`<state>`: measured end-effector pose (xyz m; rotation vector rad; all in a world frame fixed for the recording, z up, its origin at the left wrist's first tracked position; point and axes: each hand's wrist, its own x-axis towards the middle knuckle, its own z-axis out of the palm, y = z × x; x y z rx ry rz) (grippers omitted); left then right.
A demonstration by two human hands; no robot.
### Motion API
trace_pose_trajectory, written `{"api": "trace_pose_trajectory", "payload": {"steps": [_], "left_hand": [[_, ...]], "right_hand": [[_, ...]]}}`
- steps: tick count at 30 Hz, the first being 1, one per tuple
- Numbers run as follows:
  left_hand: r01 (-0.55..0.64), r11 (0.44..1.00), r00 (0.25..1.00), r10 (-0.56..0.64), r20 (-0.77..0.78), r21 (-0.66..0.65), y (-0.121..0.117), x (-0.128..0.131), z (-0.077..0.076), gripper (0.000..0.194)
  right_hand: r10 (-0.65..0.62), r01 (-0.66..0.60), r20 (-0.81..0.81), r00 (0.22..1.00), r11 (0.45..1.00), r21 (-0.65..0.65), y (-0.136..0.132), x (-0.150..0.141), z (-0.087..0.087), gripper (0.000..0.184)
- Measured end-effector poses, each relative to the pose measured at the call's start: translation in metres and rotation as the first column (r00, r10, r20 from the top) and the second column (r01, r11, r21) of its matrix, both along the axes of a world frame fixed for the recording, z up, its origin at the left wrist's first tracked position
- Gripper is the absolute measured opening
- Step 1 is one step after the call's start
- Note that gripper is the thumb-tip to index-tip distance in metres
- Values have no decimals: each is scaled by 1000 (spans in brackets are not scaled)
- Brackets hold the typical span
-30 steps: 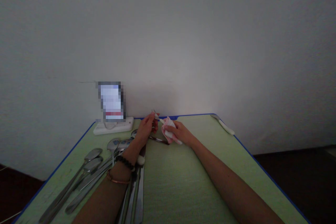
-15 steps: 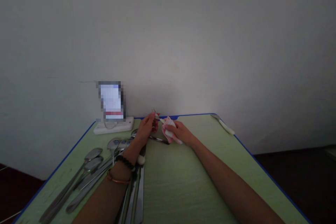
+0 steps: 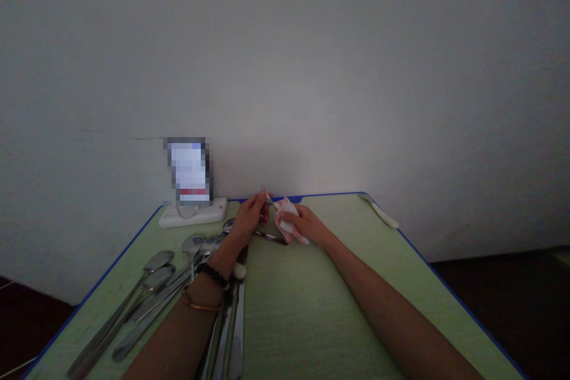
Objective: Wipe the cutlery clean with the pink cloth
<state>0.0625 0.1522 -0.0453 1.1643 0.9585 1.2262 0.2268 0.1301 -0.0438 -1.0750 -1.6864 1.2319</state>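
Observation:
My left hand is closed on a small fork, pinching it near the head, with the tines sticking up past the fingertips. My right hand grips a crumpled pink and white cloth, which is wrapped around the fork's lower part and hides the handle. Below the two hands, a spoon with a dark handle lies crosswise on the green table. Under and beside my left forearm are several metal spoons and knives, partly covered by the arm.
Another fork with a white handle lies at the table's far right corner. A blurred-out phone leans upright on a white power strip at the back left. Behind the table's blue far edge rises a plain wall.
The cloth now sits slightly nearer the fork's head, and the metal neck shows between my hands where a bit of white handle showed before. Both arms have hardly moved.

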Motion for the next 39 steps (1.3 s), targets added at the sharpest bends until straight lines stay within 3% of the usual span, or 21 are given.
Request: {"api": "trace_pose_trajectory", "payload": {"steps": [39], "left_hand": [[-1, 1000, 1000, 1, -5, 13, 0, 0, -1, 48]], "right_hand": [[-22, 21, -37, 999, 999, -35, 0, -1, 0, 27]]}}
